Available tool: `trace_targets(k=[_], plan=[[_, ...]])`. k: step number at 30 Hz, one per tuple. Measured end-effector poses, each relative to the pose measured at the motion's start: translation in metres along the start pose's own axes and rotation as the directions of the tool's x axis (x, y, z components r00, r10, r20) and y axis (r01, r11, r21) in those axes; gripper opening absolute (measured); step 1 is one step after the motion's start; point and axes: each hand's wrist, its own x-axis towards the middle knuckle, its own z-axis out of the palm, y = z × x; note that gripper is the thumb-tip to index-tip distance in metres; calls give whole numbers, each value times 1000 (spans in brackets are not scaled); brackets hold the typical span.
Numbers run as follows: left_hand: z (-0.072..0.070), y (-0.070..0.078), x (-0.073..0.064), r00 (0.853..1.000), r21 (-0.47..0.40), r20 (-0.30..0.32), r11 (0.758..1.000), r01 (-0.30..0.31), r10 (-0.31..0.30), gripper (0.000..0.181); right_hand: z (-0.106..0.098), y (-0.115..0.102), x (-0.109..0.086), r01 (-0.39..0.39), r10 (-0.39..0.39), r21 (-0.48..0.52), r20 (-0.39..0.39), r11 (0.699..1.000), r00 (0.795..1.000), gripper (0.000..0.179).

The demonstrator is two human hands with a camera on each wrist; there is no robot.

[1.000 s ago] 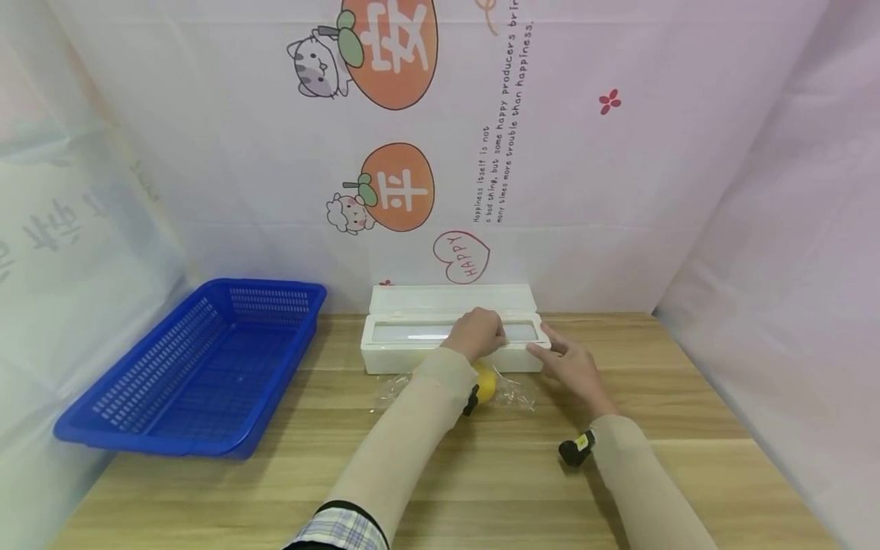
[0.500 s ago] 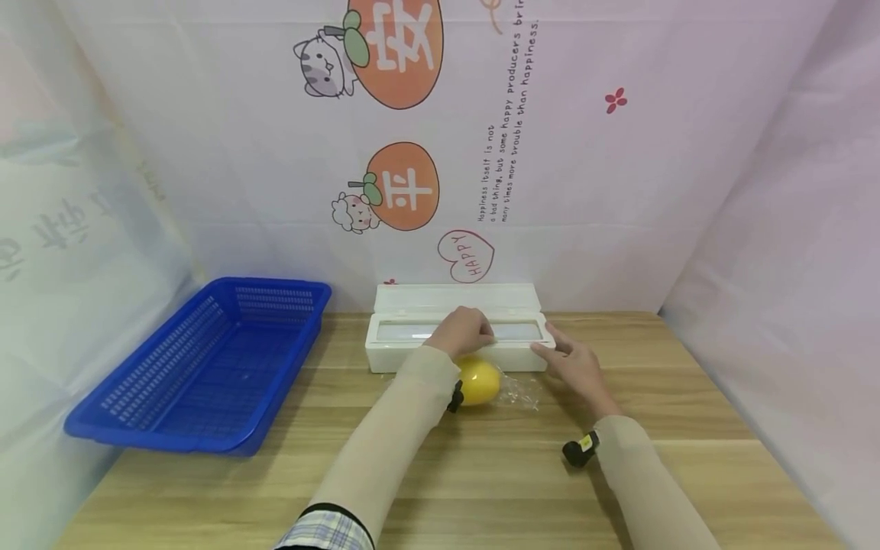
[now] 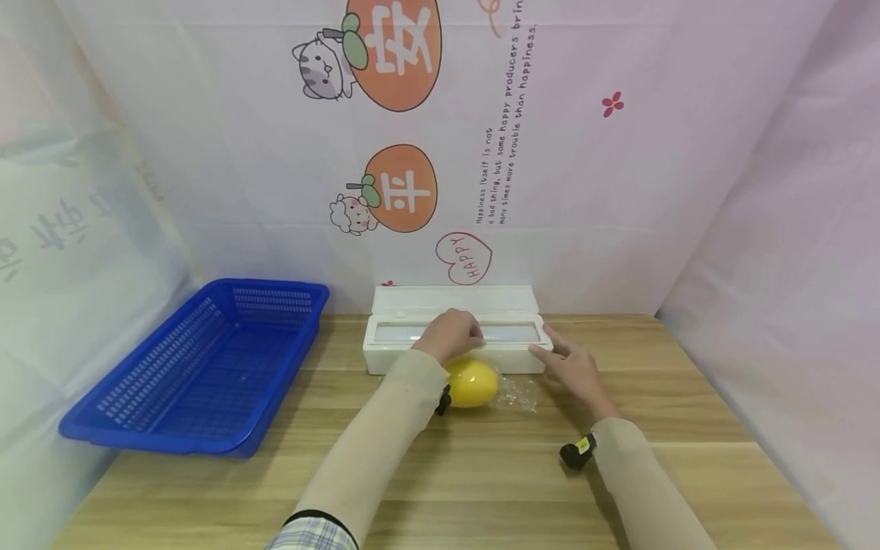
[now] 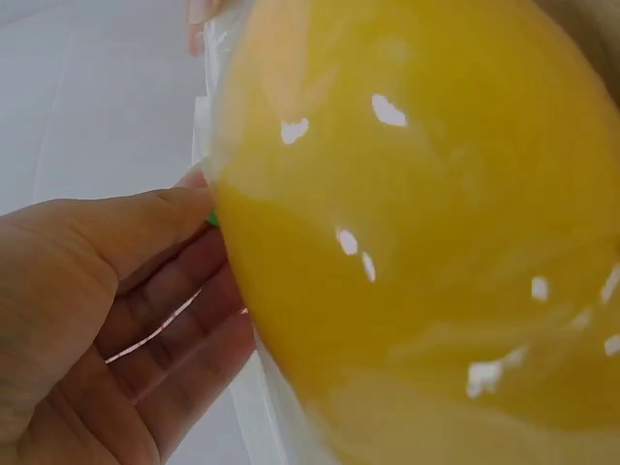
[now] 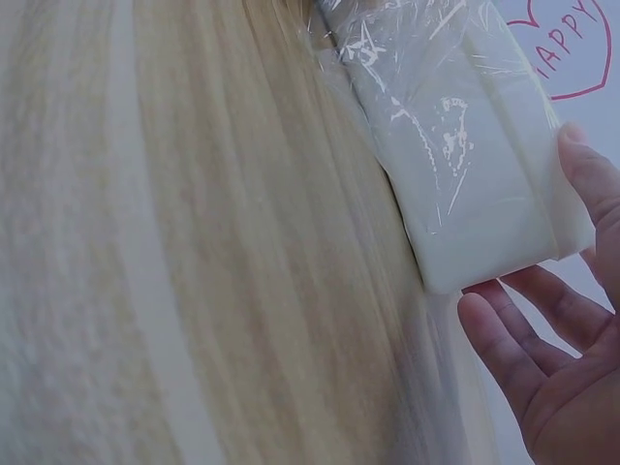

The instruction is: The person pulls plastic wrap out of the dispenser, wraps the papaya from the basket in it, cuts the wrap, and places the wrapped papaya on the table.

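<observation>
Pinches small green piece (image 4: pixel 213 219) at white rectangular plastic box (image 3: pixel 512 358) with left hand (image 3: pixel 450 336); grips box's right end with right hand (image 3: pixel 572 368); could twist box if braced weakly; could wrinkle clear plastic film (image 3: pixel 517 393) over yellow oval object (image 3: pixel 474 384), just in front, by brush of beige left sleeve (image 3: pixel 374 439); has room rightwards on wood-grain table (image 3: pixel 687 397), little toward white printed backdrop (image 3: pixel 564 183).

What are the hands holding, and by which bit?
The right hand holds the white box by its right end. The left hand seems to pinch a small green piece; exactly where is hidden.
</observation>
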Motion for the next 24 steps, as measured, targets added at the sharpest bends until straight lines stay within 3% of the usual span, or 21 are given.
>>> trace_targets(k=[11, 19, 24], plan=[[-7, -10, -9, 1000, 62, -24, 998, -3, 4, 15, 2, -2, -3, 2, -2, 4, 0, 1000, 1000, 80], [-7, -19, -9, 999, 140, -39, 990, 4, 1, 15, 3, -2, -2, -6, 6, -2, -8, 1000, 1000, 81], [-8, -26, -10, 999, 141, -40, 990, 12, -6, 15, 2, -2, -1, -4, 4, 5, -10, 1000, 1000, 81]])
